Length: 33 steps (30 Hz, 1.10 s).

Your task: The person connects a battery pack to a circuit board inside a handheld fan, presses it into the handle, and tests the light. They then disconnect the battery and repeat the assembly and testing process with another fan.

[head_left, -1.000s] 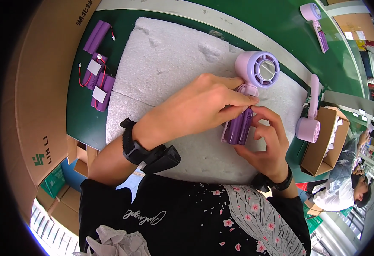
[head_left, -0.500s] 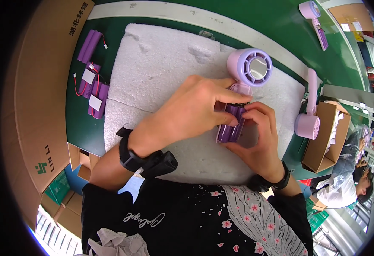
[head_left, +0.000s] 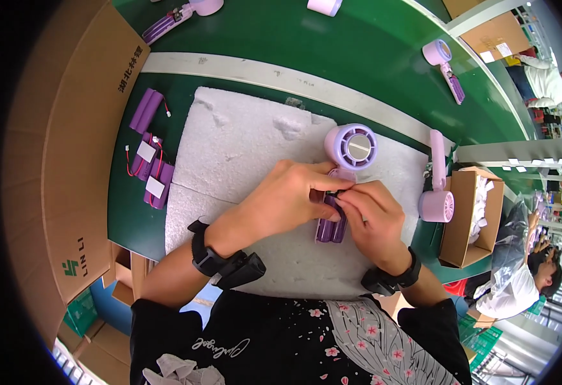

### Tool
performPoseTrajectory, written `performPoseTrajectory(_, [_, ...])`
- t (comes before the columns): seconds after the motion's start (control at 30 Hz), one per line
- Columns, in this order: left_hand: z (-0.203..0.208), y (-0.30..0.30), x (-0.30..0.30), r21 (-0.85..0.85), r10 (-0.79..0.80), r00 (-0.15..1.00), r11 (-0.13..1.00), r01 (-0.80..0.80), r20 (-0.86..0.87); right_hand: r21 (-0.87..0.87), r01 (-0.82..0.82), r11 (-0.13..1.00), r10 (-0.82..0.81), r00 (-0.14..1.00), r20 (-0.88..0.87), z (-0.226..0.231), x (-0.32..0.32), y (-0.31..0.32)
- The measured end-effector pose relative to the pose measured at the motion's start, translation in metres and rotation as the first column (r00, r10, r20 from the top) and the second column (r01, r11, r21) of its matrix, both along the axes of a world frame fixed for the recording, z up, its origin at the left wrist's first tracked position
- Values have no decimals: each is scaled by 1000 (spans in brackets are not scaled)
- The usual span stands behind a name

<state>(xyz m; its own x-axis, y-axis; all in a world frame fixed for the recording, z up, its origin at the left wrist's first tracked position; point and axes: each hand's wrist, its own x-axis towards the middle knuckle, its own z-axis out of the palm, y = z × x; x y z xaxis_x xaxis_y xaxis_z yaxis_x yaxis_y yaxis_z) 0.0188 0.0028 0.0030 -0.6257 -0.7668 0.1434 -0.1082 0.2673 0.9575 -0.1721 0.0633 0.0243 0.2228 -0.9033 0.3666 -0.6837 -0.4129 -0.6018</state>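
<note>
A light purple handheld fan lies on a white foam sheet, its round head away from me and its handle pointing toward me. The handle is uncovered, and a dark purple battery pack sits in it. My left hand is closed around the upper handle, thumb on the battery side and fingers by the neck. My right hand pinches with thumb and fingertips at the battery's top end, close to the left fingers. Whatever lies between those fingertips is too small and covered to make out.
Several purple battery packs with red wires lie left of the foam, beside a tall cardboard box. At right are another fan and an open carton. More fans lie across the green table. A co-worker is at far right.
My right hand has gone from holding the handle's side to pinching at the battery's top end. The left hand keeps its grip. The whole view has shifted, showing more of the far table.
</note>
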Motion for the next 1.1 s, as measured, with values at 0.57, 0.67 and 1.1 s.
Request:
performPoseTrajectory(0.57, [-1, 3, -3, -96, -62, 998, 993, 62, 11, 117, -128, 985, 158, 942, -295, 22, 5, 32])
performPoseTrajectory(0.67, [5, 6, -10, -37, 123, 984, 991, -129, -130, 84, -110, 990, 131, 945, -300, 5, -9, 22])
performPoseTrajectory(1.1, [0, -9, 5, -291, 516, 856, 818, -496, -9, -7, 345, 939, -321, 866, -383, 49, -2, -187])
